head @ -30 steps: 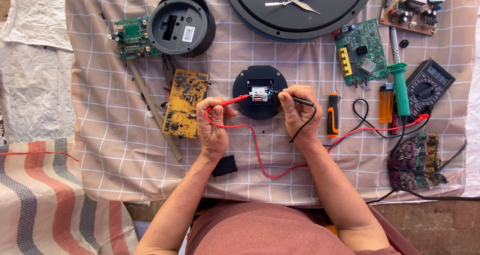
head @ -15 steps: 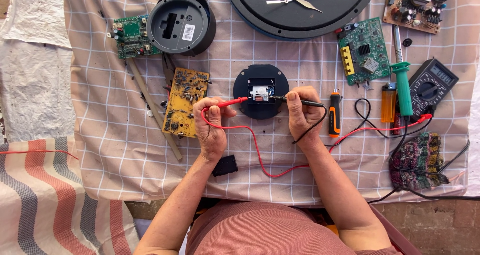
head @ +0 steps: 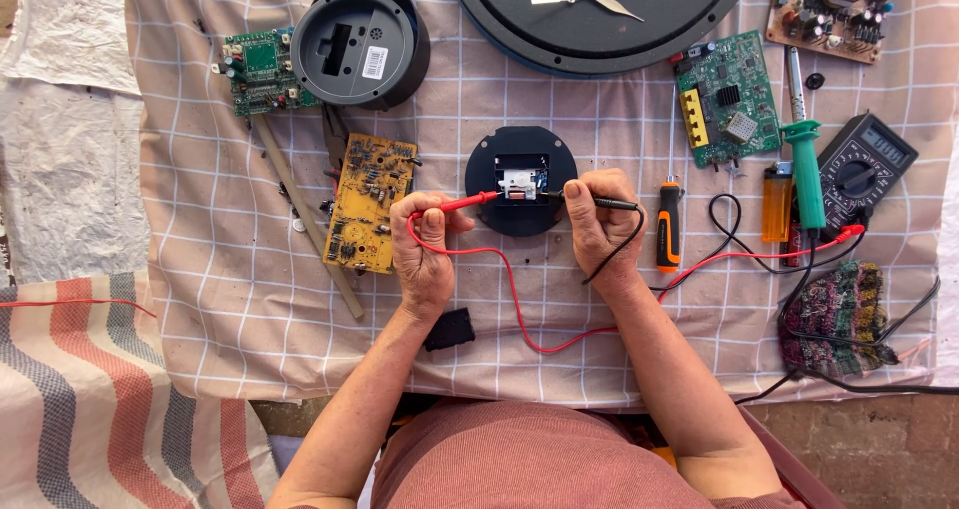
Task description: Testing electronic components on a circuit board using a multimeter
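Checked cloth covers the bench [head: 250, 299], with a striped rug and crumpled white sheet off to the far left of the hands. Up and left of the left hand sit a small green circuit board [head: 260, 69] and a round grey housing [head: 358, 37], open side up, with nothing loose showing inside it. Just left of that hand lies a yellow circuit board [head: 368, 201], touching a wooden stick [head: 305, 214].

The left hand [head: 428, 249] is clenched around a red probe [head: 462, 204], its tip reaching right to the white part at the middle of a small black round module [head: 519, 179]. That module lies flat on the cloth between and just above both hands. It looks light and rigid, and its exposed centre seems delicate; the plain black rim appears the safer place to grip. The probes look thin, stiff and light, best held by their insulated shafts, while their leads are limp.

The right hand [head: 597, 219] grips a black probe [head: 604, 203] that points left to the same white part. Right of it lie an orange-handled screwdriver [head: 668, 224], another green circuit board [head: 727, 99], an orange lighter [head: 776, 201], a green-handled soldering iron [head: 804, 169] and a multimeter [head: 865, 164]. Below those sits a knitted pouch [head: 839, 314], contents hidden. A large dark disc [head: 599, 19] lies above.
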